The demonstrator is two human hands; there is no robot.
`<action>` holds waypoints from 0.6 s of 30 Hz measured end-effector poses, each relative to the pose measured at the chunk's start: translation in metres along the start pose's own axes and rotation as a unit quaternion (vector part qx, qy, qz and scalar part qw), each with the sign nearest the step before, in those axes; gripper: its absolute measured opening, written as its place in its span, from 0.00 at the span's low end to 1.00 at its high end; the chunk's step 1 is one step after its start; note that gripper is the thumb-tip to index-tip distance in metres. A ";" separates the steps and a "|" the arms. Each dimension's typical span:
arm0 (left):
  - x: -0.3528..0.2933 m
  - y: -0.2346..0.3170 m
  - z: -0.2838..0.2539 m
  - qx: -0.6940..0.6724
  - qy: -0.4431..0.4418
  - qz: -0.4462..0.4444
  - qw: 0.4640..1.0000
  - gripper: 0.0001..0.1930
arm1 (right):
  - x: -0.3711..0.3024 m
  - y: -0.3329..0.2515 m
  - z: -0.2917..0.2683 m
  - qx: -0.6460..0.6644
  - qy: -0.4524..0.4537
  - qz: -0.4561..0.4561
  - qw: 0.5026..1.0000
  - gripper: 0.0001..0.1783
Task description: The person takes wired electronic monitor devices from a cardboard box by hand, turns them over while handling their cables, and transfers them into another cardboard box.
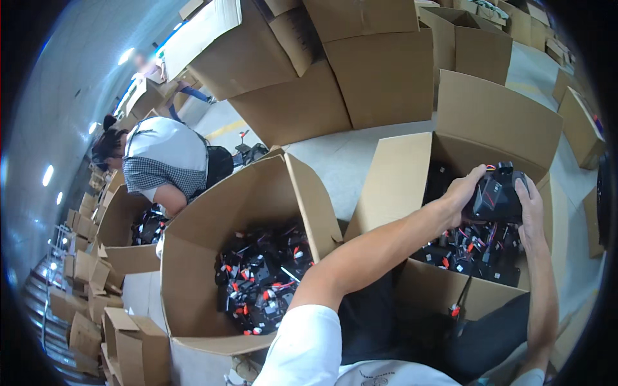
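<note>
- Black unit [497, 202]: up in your two hands, over the mouth of the open carton [499, 109].
- Left hand [465, 192]: you have it on the unit's left side, fingertips near the top edge, close to some coloured wires [490, 168].
- Right hand [531, 204]: on the unit's right side, fingers pointing up along the edge.
- Grip: both your hands clamped on the unit, one per side. Underside hidden, can't tell how far your fingers wrap.
- Key relation: unit lies straight between your palms, both touching, neither hand nearer. Wider span seems to run hand to hand, crosswise over the carton; exact long axis hard to call. Judgement: any turn of it hinges on that side-to-side hold.
- Inside the carton, below the unit: heap of black parts [479, 248] with wires and red connectors. Can't tell if the unit touches it.
- At the carton's near wall: red-tipped cable [455, 310] hanging.
- Left of the carton: second carton [193, 270] with similar black pieces [257, 289] in it.
- Beyond the carton, leftward: stacked boxes [380, 77]. Far left of it: a co-worker [170, 157] bent over another box [129, 260].
</note>
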State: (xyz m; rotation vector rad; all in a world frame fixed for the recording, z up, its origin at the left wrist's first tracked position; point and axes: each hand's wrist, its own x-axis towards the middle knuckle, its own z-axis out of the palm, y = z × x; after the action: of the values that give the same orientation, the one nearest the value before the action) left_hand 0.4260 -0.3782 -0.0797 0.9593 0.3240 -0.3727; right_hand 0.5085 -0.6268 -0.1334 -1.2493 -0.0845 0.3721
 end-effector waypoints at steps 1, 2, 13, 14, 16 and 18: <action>0.001 -0.001 -0.004 0.000 0.000 0.002 1.000 0.29 | 0.002 0.001 0.005 0.001 -0.008 -0.007 1.000 0.32; 0.002 -0.002 -0.008 -0.010 -0.017 0.027 0.999 0.27 | 0.004 0.002 0.008 0.001 -0.014 -0.013 1.000 0.33; 0.027 -0.010 -0.025 0.106 -0.001 0.316 0.943 0.28 | -0.020 0.011 0.049 0.007 -0.050 0.062 0.997 0.32; 0.026 -0.008 -0.022 0.061 -0.007 0.297 0.953 0.26 | -0.018 0.012 0.044 -0.005 -0.048 0.055 0.997 0.33; 0.027 -0.005 -0.021 0.015 -0.009 0.284 0.959 0.21 | -0.020 0.008 0.047 -0.031 -0.035 0.048 0.998 0.33; 0.027 -0.009 -0.025 0.055 0.048 0.305 0.950 0.22 | -0.018 0.006 0.051 -0.056 -0.029 0.042 0.997 0.33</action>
State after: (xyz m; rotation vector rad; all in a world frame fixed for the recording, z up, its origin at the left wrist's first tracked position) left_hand 0.4435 -0.3660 -0.1109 1.1345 0.0809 0.2257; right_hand 0.4771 -0.5842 -0.1201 -1.3552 -0.1034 0.4811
